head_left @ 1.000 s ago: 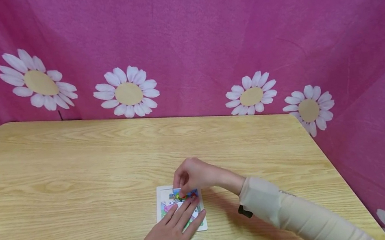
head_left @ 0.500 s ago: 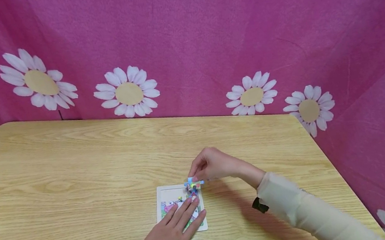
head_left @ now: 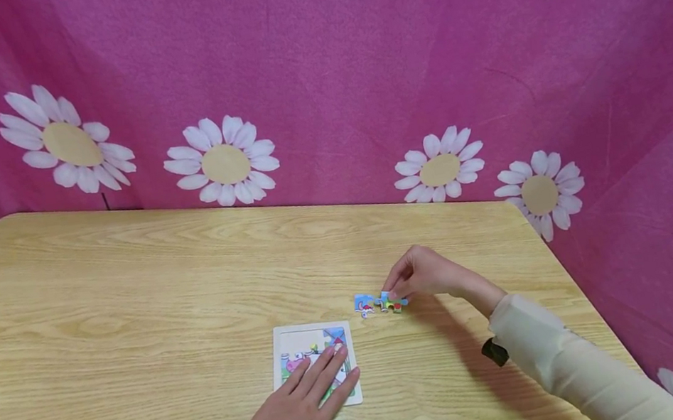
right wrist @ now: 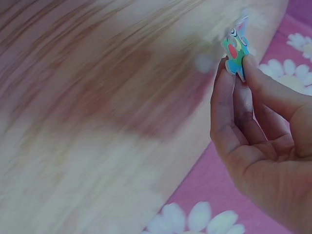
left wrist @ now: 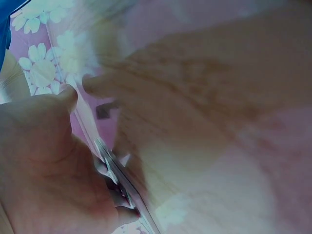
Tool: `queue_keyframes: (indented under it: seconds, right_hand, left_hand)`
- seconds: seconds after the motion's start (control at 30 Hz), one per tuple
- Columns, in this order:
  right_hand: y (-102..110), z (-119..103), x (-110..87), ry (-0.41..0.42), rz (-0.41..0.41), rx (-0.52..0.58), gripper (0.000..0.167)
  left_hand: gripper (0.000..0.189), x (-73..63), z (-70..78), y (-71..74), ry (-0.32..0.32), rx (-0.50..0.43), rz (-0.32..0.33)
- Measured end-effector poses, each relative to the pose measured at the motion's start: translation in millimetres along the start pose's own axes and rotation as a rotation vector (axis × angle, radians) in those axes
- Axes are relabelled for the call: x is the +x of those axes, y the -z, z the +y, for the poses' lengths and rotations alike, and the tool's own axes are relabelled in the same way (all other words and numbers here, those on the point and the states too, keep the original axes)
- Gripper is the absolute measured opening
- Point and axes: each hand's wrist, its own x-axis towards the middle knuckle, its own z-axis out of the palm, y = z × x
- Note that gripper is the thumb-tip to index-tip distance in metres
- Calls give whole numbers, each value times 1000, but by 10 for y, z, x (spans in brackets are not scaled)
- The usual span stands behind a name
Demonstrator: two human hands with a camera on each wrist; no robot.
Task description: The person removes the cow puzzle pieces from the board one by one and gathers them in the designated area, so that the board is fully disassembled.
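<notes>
Pink cloth [head_left: 318,76] with white flowers [head_left: 225,164] hangs behind the wooden surface [head_left: 130,303], where the right hand [head_left: 426,273] has just taken a puzzle piece [head_left: 396,304] from the board [head_left: 277,354] to the board's right, grip pinching it just beside another piece [head_left: 364,302], so the board looks unfinished under the left hand's [head_left: 291,417] straight fingers.

Can see a flat, part-filled, white-framed puzzle board [head_left: 302,342] and, near it, a blue-and-red piece [head_left: 364,301] beside a pinched green-and-red piece [right wrist: 235,52].
</notes>
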Motion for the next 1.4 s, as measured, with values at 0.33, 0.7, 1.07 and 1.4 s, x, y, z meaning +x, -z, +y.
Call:
queue_keyframes:
  seconds: [0.33,0.7,1.07,1.4]
  right_hand:
    - [11,134,2,1,101,-117,4]
    - [38,158,-40,35,105,-103,4]
    - [-90,-96,-99,161,67,-14,4]
    - [-455,-399,-26,238,-40,35,9]
  left_hand:
    - [87,47,-12,207,32,-167,-191]
    - [86,53,-13,234,33,-186,-197]
    - [87,41,-9,204,30,-130,-135]
    - [86,31,-2,135,25,-134,-145]
